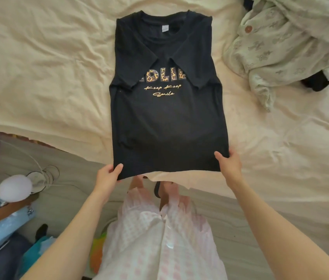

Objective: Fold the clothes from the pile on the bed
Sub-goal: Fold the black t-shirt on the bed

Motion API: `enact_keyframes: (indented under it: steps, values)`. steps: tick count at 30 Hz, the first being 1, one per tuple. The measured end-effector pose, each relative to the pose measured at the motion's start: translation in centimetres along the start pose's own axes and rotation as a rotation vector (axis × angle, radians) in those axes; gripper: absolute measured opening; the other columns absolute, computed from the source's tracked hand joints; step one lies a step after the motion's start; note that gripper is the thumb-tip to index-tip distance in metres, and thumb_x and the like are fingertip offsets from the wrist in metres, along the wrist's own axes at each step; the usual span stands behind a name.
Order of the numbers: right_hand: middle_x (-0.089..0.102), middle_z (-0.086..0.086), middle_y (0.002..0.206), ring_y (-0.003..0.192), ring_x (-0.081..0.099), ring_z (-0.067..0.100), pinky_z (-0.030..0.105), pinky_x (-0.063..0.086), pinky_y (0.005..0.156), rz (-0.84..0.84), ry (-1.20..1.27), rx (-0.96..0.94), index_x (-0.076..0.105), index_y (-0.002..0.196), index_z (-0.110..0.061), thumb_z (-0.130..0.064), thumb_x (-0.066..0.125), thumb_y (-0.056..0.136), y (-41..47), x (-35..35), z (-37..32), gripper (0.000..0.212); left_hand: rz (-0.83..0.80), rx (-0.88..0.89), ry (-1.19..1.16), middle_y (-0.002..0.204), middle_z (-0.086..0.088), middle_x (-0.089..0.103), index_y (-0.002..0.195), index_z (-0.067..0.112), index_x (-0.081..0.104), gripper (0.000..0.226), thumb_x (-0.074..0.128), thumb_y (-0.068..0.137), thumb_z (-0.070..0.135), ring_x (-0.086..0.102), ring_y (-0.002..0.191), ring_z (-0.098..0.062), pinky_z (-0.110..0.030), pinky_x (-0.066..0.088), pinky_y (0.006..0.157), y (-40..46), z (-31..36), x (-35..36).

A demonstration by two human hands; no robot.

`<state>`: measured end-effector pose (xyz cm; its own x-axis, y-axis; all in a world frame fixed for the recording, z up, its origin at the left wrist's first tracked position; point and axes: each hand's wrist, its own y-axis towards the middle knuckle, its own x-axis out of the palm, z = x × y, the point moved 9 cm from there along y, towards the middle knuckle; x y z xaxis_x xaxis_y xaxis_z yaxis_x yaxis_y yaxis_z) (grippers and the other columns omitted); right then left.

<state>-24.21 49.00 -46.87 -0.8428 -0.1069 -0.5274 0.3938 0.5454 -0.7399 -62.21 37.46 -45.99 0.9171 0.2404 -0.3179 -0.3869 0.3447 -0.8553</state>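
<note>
Both hands are close to the person and hold the bottom edge of the black T-shirt [167, 118]. The shirt lies flat on the bed [38, 67], front up, with both sleeves folded in over the chest. Its long way runs straight away from the person, with the neck at the far end. So the next fold likely goes away from the body, bottom edge up toward the neck. The left hand [108, 175] pinches the bottom left corner, thumb on top and fingers curled under. The right hand [229, 164] holds the bottom right corner with its thumb on the cloth; its other fingers seem tucked underneath, but they are hidden. A pile of pale green clothes [280, 47] waits at the far right, well apart from the shirt.
</note>
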Motion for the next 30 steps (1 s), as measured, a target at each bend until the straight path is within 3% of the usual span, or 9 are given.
enact_keyframes:
  steps: [3,6,10,15,18,22,26,30]
  values:
    - [0.064,0.009,0.113,0.095,0.060,0.022,0.032,0.050,0.079,-0.096,0.112,0.143,0.058,0.116,-0.006,-0.017,0.060,0.091,-0.2,0.2,1.7,0.026,-0.009,-0.060,-0.177,0.108,-0.008,0.062,0.110,0.006,0.056,0.020,0.048,0.098,0.020,0.061,0.098,-0.023,-0.032,0.049,0.082,-1.2,-0.7,-0.3]
    - [0.062,0.005,0.109,0.091,0.061,0.018,0.027,0.051,0.067,-0.177,0.260,0.247,0.055,0.112,-0.010,-0.019,0.060,0.092,-1.8,-0.6,3.0,0.022,-0.043,-0.108,-0.265,0.102,-0.009,0.066,0.108,0.004,0.057,0.024,0.052,0.096,0.025,0.066,0.092,-0.024,-0.032,0.051,0.078,-2.6,-1.1,-0.9]
    - [0.065,0.005,0.106,0.096,0.063,0.020,0.028,0.051,0.073,-0.292,0.504,0.307,0.058,0.113,-0.010,-0.020,0.059,0.092,-4.3,-1.7,2.5,0.023,-0.035,-0.126,-0.422,0.096,-0.008,0.069,0.097,0.008,0.061,0.016,0.057,0.093,0.023,0.067,0.082,-0.021,-0.026,0.051,0.065,-3.9,0.3,-2.1]
    - [0.069,0.007,0.090,0.082,0.068,0.021,0.031,0.053,0.069,-0.315,0.732,0.223,0.063,0.092,-0.010,-0.015,0.058,0.092,-4.8,-3.3,-5.1,0.007,-0.100,-0.089,-0.678,0.069,-0.003,0.072,0.090,0.009,0.059,0.014,0.051,0.095,0.019,0.071,0.063,-0.015,-0.018,0.053,0.050,-4.5,7.7,-2.5]
    - [0.068,0.011,0.079,0.073,0.070,0.022,0.033,0.058,0.063,-0.355,0.845,0.165,0.056,0.082,-0.008,-0.015,0.052,0.095,-4.0,-3.0,-11.8,0.016,-0.096,-0.059,-0.757,0.058,-0.004,0.068,0.081,0.009,0.055,0.020,0.049,0.096,0.021,0.070,0.058,-0.014,-0.019,0.054,0.051,-3.6,13.7,-2.7]
    - [0.063,0.016,0.092,0.082,0.067,0.024,0.033,0.058,0.063,-0.373,0.928,0.122,0.054,0.095,-0.004,-0.017,0.051,0.097,-1.2,-2.1,-20.6,0.013,-0.110,-0.003,-0.857,0.070,-0.010,0.070,0.085,0.008,0.056,0.016,0.050,0.096,0.019,0.071,0.066,-0.017,-0.022,0.057,0.061,-0.8,22.1,-2.8]
    - [0.061,0.016,0.101,0.091,0.064,0.025,0.031,0.057,0.058,-0.398,0.989,0.098,0.052,0.104,-0.002,-0.017,0.048,0.098,2.8,-0.2,-29.0,0.016,-0.117,0.048,-0.869,0.090,-0.013,0.065,0.093,0.006,0.054,0.014,0.049,0.097,0.019,0.068,0.080,-0.019,-0.022,0.057,0.060,4.0,29.9,-2.6]
    - [0.054,0.013,0.124,0.121,0.053,0.029,0.034,0.054,0.078,-0.404,0.926,0.041,0.037,0.137,-0.004,-0.021,0.042,0.101,6.3,1.9,-33.2,0.041,-0.174,0.157,-0.673,0.104,-0.005,0.062,0.107,0.008,0.053,0.023,0.048,0.097,0.028,0.065,0.090,-0.017,-0.025,0.056,0.068,8.6,34.8,-2.0]
